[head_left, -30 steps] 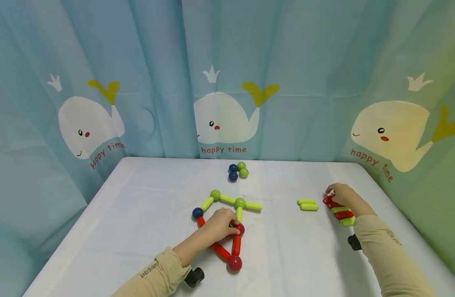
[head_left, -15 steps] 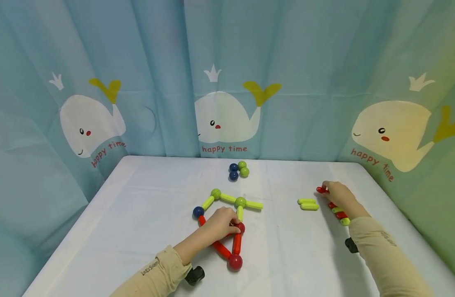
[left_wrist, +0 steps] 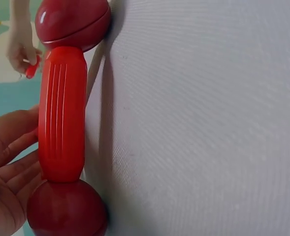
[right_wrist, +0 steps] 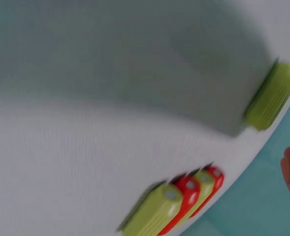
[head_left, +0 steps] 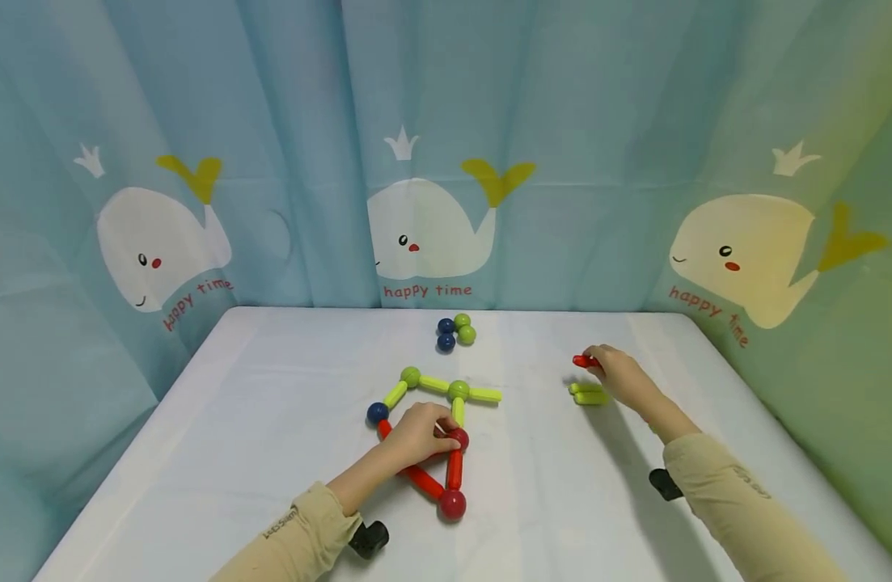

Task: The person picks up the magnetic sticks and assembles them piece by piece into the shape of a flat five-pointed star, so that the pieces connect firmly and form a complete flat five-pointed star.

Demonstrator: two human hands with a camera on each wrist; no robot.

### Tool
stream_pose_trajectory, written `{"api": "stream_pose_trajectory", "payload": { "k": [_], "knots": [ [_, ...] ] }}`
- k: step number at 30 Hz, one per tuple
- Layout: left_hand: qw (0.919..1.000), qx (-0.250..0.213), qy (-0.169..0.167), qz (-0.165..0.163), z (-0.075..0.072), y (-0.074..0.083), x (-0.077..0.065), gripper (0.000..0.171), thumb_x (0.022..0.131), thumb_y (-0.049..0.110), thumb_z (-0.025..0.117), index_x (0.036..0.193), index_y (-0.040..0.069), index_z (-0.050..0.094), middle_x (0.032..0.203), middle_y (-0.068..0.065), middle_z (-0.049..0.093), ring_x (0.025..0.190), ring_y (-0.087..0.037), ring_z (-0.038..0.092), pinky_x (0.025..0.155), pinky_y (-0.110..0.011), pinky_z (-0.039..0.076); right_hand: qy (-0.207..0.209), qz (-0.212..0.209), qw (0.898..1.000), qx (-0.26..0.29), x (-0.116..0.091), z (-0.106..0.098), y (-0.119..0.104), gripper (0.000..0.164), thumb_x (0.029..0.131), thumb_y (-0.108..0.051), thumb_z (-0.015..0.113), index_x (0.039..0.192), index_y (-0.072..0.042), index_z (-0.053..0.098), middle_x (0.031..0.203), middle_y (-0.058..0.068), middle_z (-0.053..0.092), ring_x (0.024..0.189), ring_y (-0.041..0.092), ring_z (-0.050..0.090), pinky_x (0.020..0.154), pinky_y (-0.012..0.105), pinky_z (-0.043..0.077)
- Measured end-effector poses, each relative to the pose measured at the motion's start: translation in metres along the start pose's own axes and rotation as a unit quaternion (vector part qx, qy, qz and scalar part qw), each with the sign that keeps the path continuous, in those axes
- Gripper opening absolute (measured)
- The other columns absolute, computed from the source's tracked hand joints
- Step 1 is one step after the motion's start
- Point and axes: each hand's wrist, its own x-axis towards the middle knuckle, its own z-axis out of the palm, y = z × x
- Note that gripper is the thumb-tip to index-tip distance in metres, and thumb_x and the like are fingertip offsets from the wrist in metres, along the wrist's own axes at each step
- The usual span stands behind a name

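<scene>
My left hand (head_left: 420, 436) pinches a red ball (head_left: 458, 439) in a joined figure of magnetic rods and balls on the table. The figure's near corner is another red ball (head_left: 453, 505). A blue ball (head_left: 378, 413) and green balls, one of them a green ball (head_left: 458, 391), join its far rods. In the left wrist view, a red rod (left_wrist: 62, 115) between two red balls stands before my fingers. My right hand (head_left: 620, 376) pinches a loose red rod (head_left: 585, 361), held above the table. The right wrist view shows only a sliver of that hand.
Two blue and two green balls (head_left: 467, 334) sit near the table's back edge. Two green rods (head_left: 589, 398) lie just below my right hand. A row of red and green rods (right_wrist: 154, 211), visible in the right wrist view, is hidden behind my forearm in the head view.
My right hand has picked up a red rod from the row at the right and moved left with it, over the two green rods. The left hand keeps its hold, unmoved.
</scene>
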Motion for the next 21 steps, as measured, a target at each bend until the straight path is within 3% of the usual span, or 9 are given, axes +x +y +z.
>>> {"api": "stream_pose_trajectory", "payload": {
  "k": [8,13,21],
  "knots": [
    [0.9989,-0.042,0.017,0.014,0.001,-0.006,0.000,0.020,0.077,0.013,0.077,0.095,0.005,0.071,0.089,-0.005,0.072,0.078,-0.014,0.066,0.072,-0.022,0.053,-0.016,-0.039,0.998,0.048,-0.003,0.013,-0.031,0.022,0.079,0.009,0.066,0.101,0.008,0.062,0.094,0.019,0.065,0.083,0.030,0.061,0.076,0.044,0.053],
    [0.9990,-0.032,0.025,0.014,0.001,-0.007,-0.001,0.023,0.078,0.015,0.076,0.098,0.005,0.073,0.089,-0.004,0.074,0.082,-0.015,0.066,0.075,-0.024,0.051,-0.025,-0.080,0.993,0.083,-0.003,0.019,-0.044,0.020,0.078,0.011,0.066,0.097,0.007,0.066,0.089,0.015,0.068,0.077,0.025,0.061,0.071,0.039,0.053],
    [0.9988,-0.036,0.022,0.024,-0.001,-0.007,0.002,0.024,0.078,0.015,0.077,0.098,0.003,0.074,0.090,-0.006,0.074,0.082,-0.017,0.068,0.074,-0.023,0.053,-0.048,-0.090,0.984,0.144,-0.003,0.025,-0.069,0.014,0.078,0.005,0.069,0.092,0.002,0.067,0.086,0.010,0.069,0.074,0.017,0.060,0.066,0.027,0.052]
  ]
}}
